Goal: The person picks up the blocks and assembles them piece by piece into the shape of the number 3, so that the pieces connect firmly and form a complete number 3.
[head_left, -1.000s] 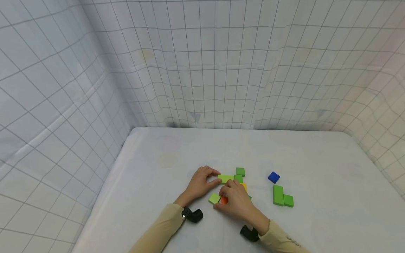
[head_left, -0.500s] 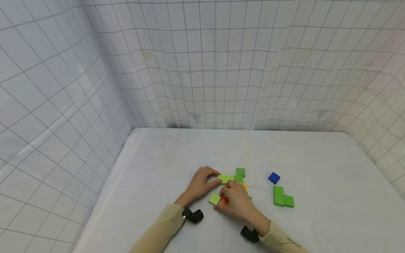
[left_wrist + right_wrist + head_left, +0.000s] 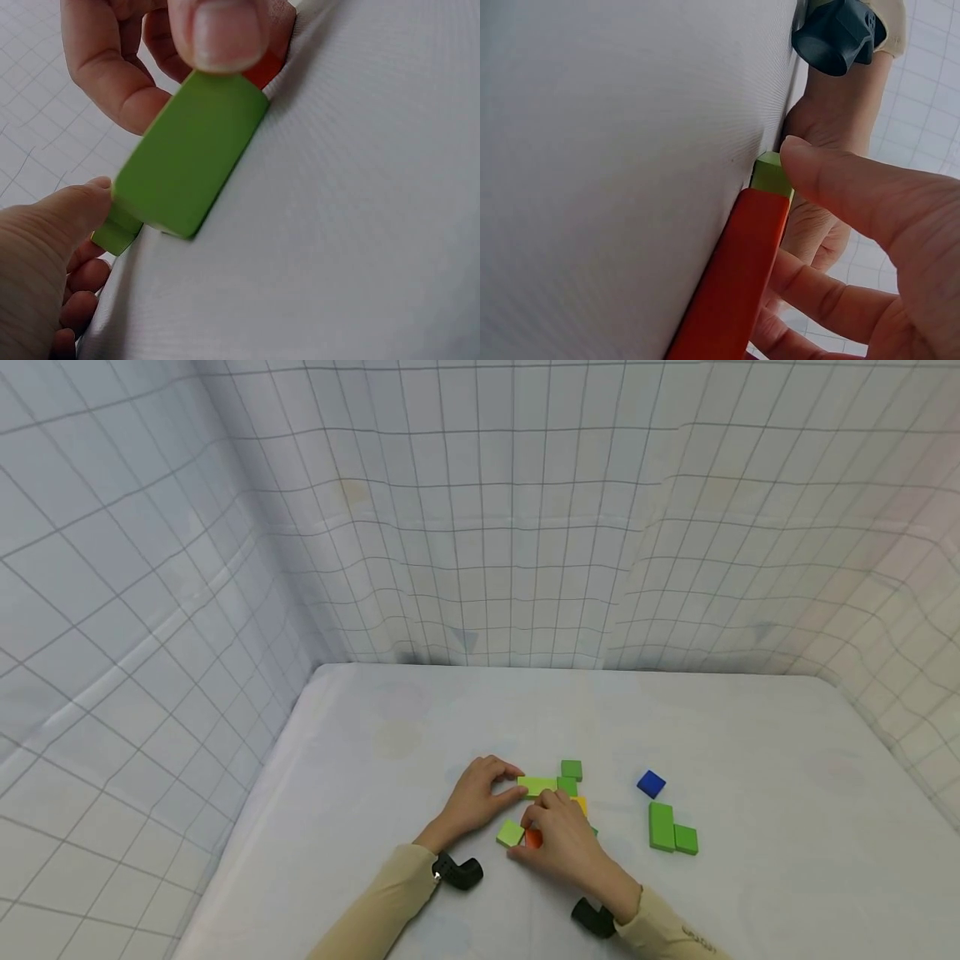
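Observation:
My left hand (image 3: pixel 475 796) pinches the left end of a long light green block (image 3: pixel 538 786) between thumb and fingers in the head view. Nearer the person, my right hand (image 3: pixel 566 837) grips a small light green block (image 3: pixel 510 833), thumb and index finger on opposite sides. That small block meets the end of an orange block (image 3: pixel 731 277) in the right wrist view. The right hand hides part of the orange block. A green block (image 3: pixel 567 786) touches the long block's right end; another green block (image 3: pixel 572 769) lies just behind it. Part of a yellow block (image 3: pixel 580 804) shows.
On the white table (image 3: pixel 390 727), a blue block (image 3: pixel 651 784) lies to the right. In front of it, a long green block (image 3: pixel 661 826) touches a small green block (image 3: pixel 686 839). Grid-patterned white curtains (image 3: pixel 510 527) surround the table. Each wrist wears a black camera (image 3: pixel 461 872).

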Available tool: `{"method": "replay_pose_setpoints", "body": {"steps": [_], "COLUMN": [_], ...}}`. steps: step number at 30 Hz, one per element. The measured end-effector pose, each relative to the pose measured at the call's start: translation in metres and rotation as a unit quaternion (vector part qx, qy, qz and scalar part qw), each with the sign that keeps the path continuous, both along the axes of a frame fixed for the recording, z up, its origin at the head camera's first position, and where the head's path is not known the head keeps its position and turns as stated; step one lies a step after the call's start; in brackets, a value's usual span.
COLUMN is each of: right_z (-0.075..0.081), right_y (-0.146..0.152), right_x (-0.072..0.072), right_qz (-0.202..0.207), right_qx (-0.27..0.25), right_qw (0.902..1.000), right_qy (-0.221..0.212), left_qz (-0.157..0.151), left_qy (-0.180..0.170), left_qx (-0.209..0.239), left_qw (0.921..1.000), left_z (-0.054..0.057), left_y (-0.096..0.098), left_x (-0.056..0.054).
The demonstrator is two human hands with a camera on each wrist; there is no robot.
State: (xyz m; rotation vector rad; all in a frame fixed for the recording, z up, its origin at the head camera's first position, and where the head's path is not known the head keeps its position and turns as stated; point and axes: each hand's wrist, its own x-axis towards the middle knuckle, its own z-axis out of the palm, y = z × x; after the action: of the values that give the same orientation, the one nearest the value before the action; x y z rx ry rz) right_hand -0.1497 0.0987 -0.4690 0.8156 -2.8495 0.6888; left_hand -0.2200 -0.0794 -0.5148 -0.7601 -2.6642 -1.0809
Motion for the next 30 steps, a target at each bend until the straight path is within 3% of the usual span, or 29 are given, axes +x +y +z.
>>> {"method": "replay_pose_setpoints", "body": {"steps": [6, 10, 16, 20, 25, 30], "right_z": [0.0, 0.008, 0.029, 0.038, 0.041, 0.04], "right_y": [0.001, 0.008, 0.04, 0.075, 0.119, 0.146], "right_x": [0.002, -0.001, -0.019, -0.033, -0.046, -0.051], "right_qz": [0.002, -0.005, -0.071, -0.129, -0.178, -0.196], "right_qx": [-0.004, -0.014, -0.034, -0.007, 0.03, 0.063], "right_qw": [1.0, 0.9999, 0.9961, 0.9902, 0.9799, 0.9683], "right_qy": [0.008, -0.003, -0.04, -0.053, -0.085, -0.141], "left_qz": [0.002, -0.004, -0.005, -0.003, 0.0, -0.001], "left_qy": [-0.003, 0.0, -0.004, -0.016, -0.019, -0.015], "left_qx": [-0.002, 0.001, -0.006, -0.011, -0.014, -0.015], "left_qw": [1.0, 1.0, 1.0, 0.9998, 0.9997, 0.9998], "left_z": [0.001, 0.002, 0.002, 0.004, 0.005, 0.005], "left_y": [0.0, 0.0, 0.0, 0.0, 0.0, 0.0], "left_x": [0.001, 0.001, 0.002, 0.003, 0.004, 0.004]}}
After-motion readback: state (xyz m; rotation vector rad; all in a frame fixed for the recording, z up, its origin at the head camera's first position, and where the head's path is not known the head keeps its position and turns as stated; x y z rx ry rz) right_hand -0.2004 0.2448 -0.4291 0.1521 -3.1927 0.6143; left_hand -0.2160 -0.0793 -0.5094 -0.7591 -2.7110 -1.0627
